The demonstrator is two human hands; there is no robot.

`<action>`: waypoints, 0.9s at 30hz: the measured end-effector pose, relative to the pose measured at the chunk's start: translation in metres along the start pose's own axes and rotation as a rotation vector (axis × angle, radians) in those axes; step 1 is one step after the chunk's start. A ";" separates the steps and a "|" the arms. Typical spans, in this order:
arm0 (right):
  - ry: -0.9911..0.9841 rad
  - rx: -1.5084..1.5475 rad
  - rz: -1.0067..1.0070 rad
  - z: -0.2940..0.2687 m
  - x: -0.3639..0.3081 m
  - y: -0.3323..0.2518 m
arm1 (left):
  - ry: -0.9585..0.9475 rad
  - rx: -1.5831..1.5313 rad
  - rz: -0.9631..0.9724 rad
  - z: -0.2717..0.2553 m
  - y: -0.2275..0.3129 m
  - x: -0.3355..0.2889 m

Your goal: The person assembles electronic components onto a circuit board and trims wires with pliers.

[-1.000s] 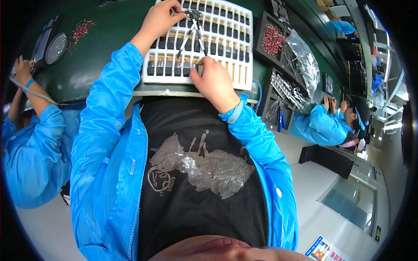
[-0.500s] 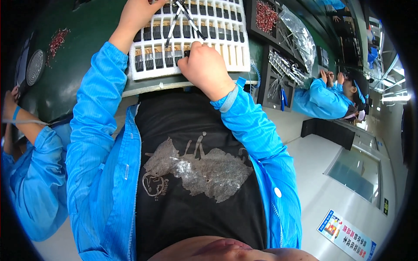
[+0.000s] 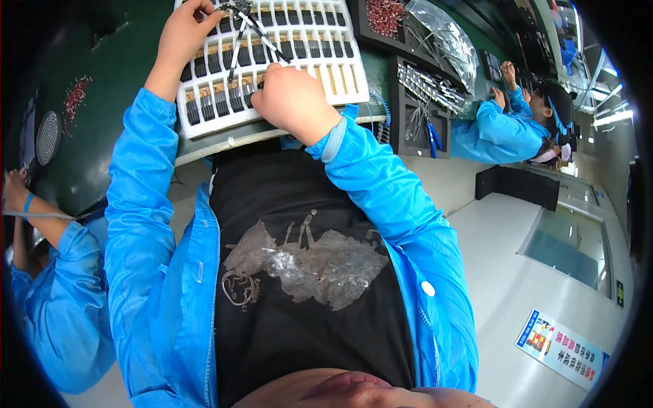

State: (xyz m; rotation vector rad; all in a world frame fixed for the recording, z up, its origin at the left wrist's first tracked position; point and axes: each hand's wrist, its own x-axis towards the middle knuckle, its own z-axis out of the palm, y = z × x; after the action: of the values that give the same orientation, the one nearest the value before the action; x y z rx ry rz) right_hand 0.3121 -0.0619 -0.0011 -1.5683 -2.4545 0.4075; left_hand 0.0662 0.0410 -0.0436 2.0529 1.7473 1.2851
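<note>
A white slotted foam tray [image 3: 224,126] holds rows of small black parts with comb-like strips. My left hand [image 3: 182,35] is at its upper left, thumb and fingers pinched together. The fingertips are beside the upper ends of two crossed black-and-white strips [image 3: 266,42] lying over the tray; what they pinch is too small to make out. My right hand [image 3: 292,98] is closed over the tray's front row, knuckles up. Its fingertips are hidden, next to a dark part in a slot. Several slots [image 3: 340,80] right of that hand hold no black parts.
Right of the tray stand black bins with red small parts [image 3: 385,17], metal strips [image 3: 428,88] and blue-handled pliers [image 3: 433,136]. A clear plastic bag [image 3: 445,37] lies there. Red bits [image 3: 76,102] and a round perforated disc [image 3: 47,138] are at left. Co-workers in blue sit on both sides.
The view has shifted, so tray and hands appear farther left and slightly lower. Both hands keep nearly the same place over the tray. The co-worker at right has raised a hand.
</note>
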 end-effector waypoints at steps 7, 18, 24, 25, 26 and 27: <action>0.083 0.235 -0.013 0.004 -0.010 0.019 | 0.098 -0.248 -0.174 -0.016 0.057 -0.003; 0.200 1.147 0.172 -0.040 -0.021 0.058 | 0.129 -0.267 -0.163 -0.014 0.054 -0.002; 0.530 -0.043 -0.138 -0.041 0.012 0.096 | 0.144 -0.495 -0.269 -0.015 0.052 -0.002; 0.526 -0.256 -0.245 -0.038 0.015 0.099 | 0.152 -0.498 -0.264 -0.015 0.049 -0.002; 0.524 -0.257 -0.249 -0.035 0.016 0.101 | 0.160 -0.500 -0.260 -0.015 0.047 -0.003; 0.514 -0.224 -0.264 -0.033 0.018 0.103 | 0.162 -0.500 -0.263 -0.014 0.046 -0.003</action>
State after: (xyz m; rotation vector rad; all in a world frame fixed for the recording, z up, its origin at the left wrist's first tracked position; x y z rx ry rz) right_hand 0.4029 -0.0007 -0.0043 -1.1978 -2.2959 -0.2904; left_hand 0.0905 0.0190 -0.0086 1.4339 1.4888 1.6292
